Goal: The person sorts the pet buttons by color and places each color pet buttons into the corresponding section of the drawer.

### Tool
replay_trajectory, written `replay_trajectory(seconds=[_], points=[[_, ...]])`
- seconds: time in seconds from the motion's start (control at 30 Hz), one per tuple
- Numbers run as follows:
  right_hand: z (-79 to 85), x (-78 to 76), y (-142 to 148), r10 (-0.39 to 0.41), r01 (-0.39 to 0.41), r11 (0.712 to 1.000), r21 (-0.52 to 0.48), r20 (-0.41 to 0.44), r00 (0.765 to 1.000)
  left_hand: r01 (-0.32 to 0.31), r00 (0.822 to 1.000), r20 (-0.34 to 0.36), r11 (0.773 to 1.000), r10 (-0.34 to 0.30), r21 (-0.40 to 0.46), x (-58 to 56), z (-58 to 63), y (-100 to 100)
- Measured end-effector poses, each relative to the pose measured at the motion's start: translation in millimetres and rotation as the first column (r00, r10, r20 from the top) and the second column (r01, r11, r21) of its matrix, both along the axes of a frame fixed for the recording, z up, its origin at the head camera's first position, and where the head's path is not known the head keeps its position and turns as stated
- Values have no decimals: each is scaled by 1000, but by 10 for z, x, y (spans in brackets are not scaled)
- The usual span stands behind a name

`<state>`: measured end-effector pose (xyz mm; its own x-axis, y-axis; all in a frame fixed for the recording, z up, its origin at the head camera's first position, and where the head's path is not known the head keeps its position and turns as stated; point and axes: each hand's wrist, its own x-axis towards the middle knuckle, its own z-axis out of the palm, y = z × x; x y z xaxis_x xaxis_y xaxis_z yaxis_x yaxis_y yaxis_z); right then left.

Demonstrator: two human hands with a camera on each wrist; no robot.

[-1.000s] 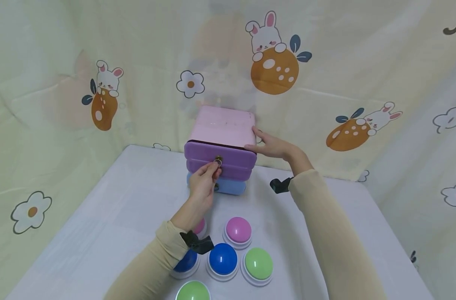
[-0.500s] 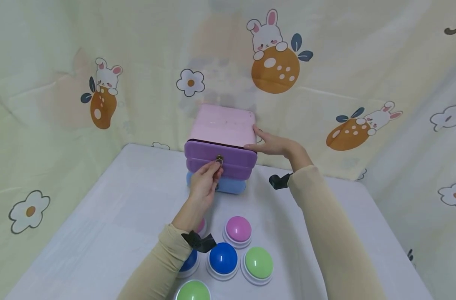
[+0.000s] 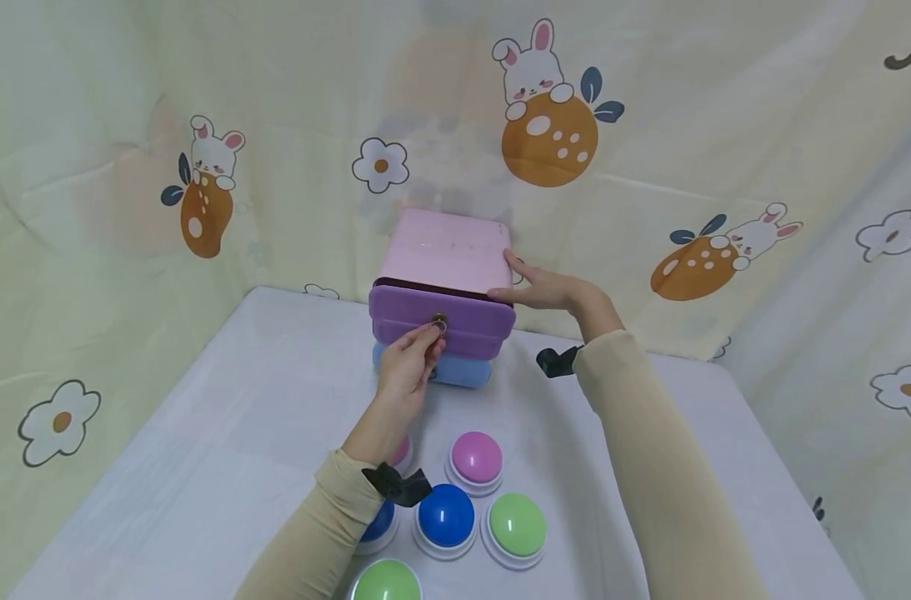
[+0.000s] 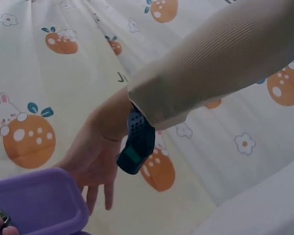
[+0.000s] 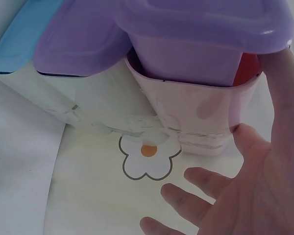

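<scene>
A small stack of drawer boxes stands at the back of the table, its top casing (image 3: 447, 250) pink. With thumb and finger my left hand (image 3: 408, 367) pinches the ring pull (image 3: 439, 326) on the purple front of the top drawer (image 3: 479, 317). That drawer (image 5: 191, 58) is partly pulled out in the right wrist view, and a red patch shows beside it inside the casing. My right hand (image 3: 553, 293) touches the casing's right side, fingers spread, the thumb near its front edge. Below are a second purple drawer front (image 5: 83, 39) and a blue one (image 3: 466, 371).
Dome-shaped push buttons on white bases stand in front of the stack, among them a pink one (image 3: 477, 457), a blue one (image 3: 445, 517) and a green one (image 3: 518, 525). My left forearm partly covers others. A patterned curtain (image 3: 305, 208) hangs close behind the stack.
The top drawer has slid slightly out towards me, and the dark gap behind its front is wider. My left hand has shifted a little with the pull; the right stays on the casing.
</scene>
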<state>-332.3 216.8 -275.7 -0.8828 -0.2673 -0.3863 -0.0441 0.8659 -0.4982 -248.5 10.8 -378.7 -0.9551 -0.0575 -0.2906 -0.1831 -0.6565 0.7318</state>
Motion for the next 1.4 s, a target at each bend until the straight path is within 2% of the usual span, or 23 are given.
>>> replay_trajectory(seconds=[0.37, 1.03, 1.4], points=[[-6, 9, -12, 14, -14, 1000, 15, -3, 1000, 34, 999, 12, 996, -33, -80, 62, 29, -65], [-48, 48, 14, 23, -23, 1000, 8, 3, 1000, 78, 996, 55, 986, -71, -148, 145, 10, -98], [-15, 1, -8, 25, -25, 999, 24, -8, 1000, 78, 997, 41, 981, -72, -175, 167, 48, -138]])
